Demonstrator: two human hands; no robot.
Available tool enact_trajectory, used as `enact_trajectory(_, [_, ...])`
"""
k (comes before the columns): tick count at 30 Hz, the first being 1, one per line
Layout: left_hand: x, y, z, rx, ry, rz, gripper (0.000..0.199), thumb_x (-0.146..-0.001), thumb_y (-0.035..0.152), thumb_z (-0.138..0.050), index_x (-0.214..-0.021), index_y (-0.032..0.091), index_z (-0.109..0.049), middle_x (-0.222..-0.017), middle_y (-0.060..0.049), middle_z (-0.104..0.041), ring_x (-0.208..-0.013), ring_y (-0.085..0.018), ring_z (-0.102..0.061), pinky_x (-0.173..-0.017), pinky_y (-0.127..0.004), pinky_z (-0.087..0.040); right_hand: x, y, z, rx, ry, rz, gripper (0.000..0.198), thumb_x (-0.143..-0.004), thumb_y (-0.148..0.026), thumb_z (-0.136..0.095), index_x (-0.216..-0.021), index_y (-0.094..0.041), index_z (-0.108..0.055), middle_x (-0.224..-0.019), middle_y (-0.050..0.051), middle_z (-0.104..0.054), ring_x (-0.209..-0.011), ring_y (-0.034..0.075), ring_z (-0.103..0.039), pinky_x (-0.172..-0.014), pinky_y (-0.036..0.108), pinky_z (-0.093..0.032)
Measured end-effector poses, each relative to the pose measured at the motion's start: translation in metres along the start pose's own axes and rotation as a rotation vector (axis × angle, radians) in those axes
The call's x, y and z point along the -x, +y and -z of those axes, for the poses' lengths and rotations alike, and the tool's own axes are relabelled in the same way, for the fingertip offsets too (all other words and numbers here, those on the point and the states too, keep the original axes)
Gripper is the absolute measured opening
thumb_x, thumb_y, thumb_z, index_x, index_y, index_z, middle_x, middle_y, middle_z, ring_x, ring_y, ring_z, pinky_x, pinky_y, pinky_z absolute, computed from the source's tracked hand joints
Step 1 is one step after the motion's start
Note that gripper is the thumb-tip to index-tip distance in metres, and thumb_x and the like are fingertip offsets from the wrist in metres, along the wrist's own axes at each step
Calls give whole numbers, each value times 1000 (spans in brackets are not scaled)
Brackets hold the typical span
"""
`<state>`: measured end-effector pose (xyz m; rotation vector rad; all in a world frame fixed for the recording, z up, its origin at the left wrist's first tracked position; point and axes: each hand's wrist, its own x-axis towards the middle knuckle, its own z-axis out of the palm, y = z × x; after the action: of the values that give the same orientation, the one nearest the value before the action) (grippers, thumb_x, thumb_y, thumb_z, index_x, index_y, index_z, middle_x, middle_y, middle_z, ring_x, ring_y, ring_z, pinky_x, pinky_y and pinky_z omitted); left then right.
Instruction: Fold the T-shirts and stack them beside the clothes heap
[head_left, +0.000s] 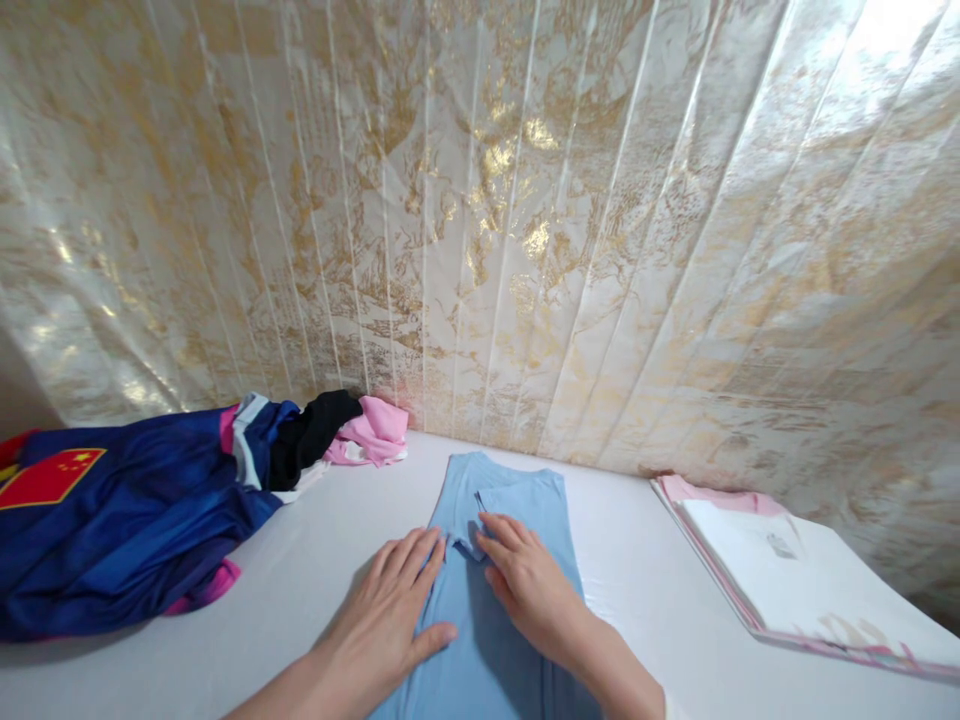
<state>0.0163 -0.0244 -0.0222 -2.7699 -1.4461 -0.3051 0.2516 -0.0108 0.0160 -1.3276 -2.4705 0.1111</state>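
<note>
A light blue shirt (495, 620) lies partly folded on the white surface in front of me, its collar end pointing away and a sleeve folded in over the upper part. My left hand (390, 610) rests flat on the shirt's left edge, fingers stretched out and the thumb lying across the cloth. On the right, my right hand (525, 580) lies over the folded sleeve, its fingers extended and touching the fabric. Neither hand grips the cloth. The near end of the shirt runs out of the bottom of the view.
A heap of loose clothes, mainly a dark blue garment (150, 510) with a red flag patch, plus black cloth (311, 435) and pink cloth (375, 430), lies at left. Folded white and pink shirts (817, 570) are stacked at right. A gold-patterned curtain (480, 220) hangs behind.
</note>
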Motion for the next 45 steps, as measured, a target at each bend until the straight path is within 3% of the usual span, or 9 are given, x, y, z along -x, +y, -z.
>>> enact_trajectory(6, [-5,3,11,27,35,-25,69,-96,60,-34,-149,16,-29,-154,-11,-26,-140,-30,-27,-110,-47,-29,31,54,10,19,220,-29,48,-95,-16,-33,-142,-21,-40,-146,13,-44,-137,23,-38,-104,47,-43])
enact_trajectory(12, [-24,16,16,40,60,-122,53,-100,37,-38,-149,20,-28,-155,-7,-23,-142,-23,-25,-110,-41,-29,54,47,-13,69,22,-158,49,-93,-21,-39,-142,-18,-43,-149,12,-38,-138,25,-35,-108,47,-38])
enact_trajectory(17, [-46,38,23,108,-15,-220,55,-97,30,-45,-149,20,-28,-155,-7,-24,-143,-22,-23,-111,-43,-27,56,54,1,108,144,-145,50,-97,-25,-34,-146,-16,-35,-151,13,-33,-140,23,-29,-110,47,-36])
enact_trajectory(19, [-52,50,26,136,-38,-260,57,-96,31,-46,-149,20,-29,-155,-7,-23,-143,-22,-21,-112,-43,-26,61,54,0,118,167,-126,49,-98,-26,-34,-147,-19,-34,-151,11,-33,-140,22,-30,-109,46,-37])
enact_trajectory(24, [-56,69,29,206,-122,-282,57,-96,45,-45,-145,17,-37,-151,-10,-31,-141,-25,-27,-112,-47,-25,71,42,-17,137,-1,-197,55,-97,-40,-41,-146,-17,-34,-151,11,-32,-140,24,-30,-111,46,-35])
enact_trajectory(30, [-65,46,29,135,-25,-137,51,-97,37,-42,-143,16,-40,-152,-13,-31,-142,-24,-26,-110,-45,-27,71,35,-15,145,39,-229,57,-98,-44,-39,-149,-21,-29,-153,10,-29,-142,24,-26,-113,47,-32])
enact_trajectory(34, [-70,17,27,95,-8,-10,47,-98,30,-36,-142,12,-42,-150,-15,-34,-140,-23,-29,-109,-44,-28,68,23,-13,103,-64,-229,63,-96,-50,-40,-148,-16,-30,-153,12,-28,-141,26,-26,-113,47,-31])
enact_trajectory(39, [-61,-3,26,87,14,25,46,-96,19,-31,-140,13,-43,-148,-14,-38,-139,-21,-32,-108,-43,-29,60,12,-4,81,-37,-257,61,-97,-47,-39,-148,-17,-28,-153,12,-27,-142,24,-23,-114,48,-29])
enact_trajectory(45, [-30,0,21,120,-14,-10,51,-99,38,-35,-146,16,-36,-151,-13,-33,-140,-22,-30,-109,-40,-28,58,-1,-5,47,-79,-220,61,-97,-45,-39,-148,-14,-28,-153,13,-27,-142,24,-25,-114,48,-30])
